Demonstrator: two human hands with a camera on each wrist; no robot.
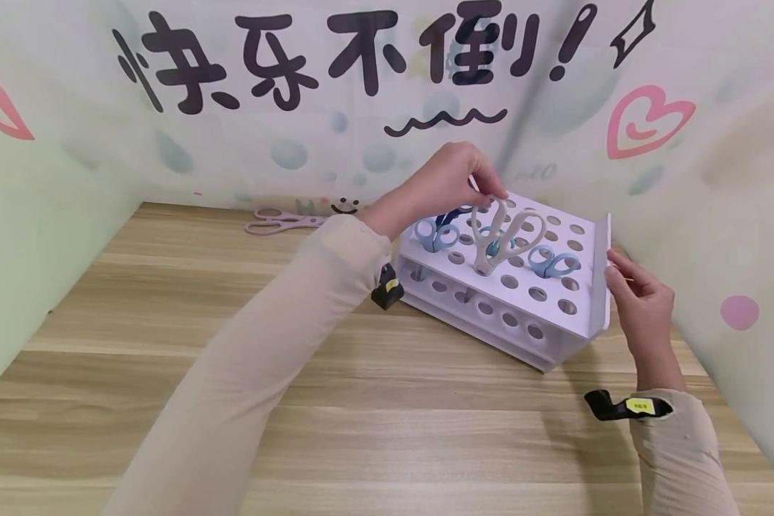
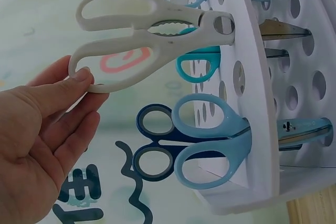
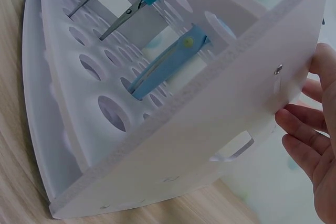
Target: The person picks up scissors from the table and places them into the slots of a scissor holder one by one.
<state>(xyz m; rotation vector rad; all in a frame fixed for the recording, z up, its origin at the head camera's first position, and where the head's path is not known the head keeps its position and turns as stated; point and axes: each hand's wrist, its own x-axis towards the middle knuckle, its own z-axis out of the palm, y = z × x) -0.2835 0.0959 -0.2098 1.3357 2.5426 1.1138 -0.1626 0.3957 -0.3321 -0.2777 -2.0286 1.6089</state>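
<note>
The white scissors stood blades-down in a hole near the middle of the white perforated rack, their handle loops sticking up above its top plate. The left hand pinched the upper loop between thumb and fingertips; the left wrist view showed the thumb pressed on the loop's rim and the fingers curled behind it, with the pivot of the scissors sitting right at the hole. The right hand rested against the rack's right end panel, fingers fairly straight and touching the panel's outer face rather than wrapping it, as the right wrist view also showed. The rack was tilted, its holed face turned toward the person, and it sat toward the far right corner of the tabletop. Other scissors filled nearby holes: a light blue pair and a dark blue pair at the rack's left end, a teal pair just behind the white ones, and another light blue pair to the right. A pale pink pair lay flat near the tabletop's far edge, well apart from the rack.
</note>
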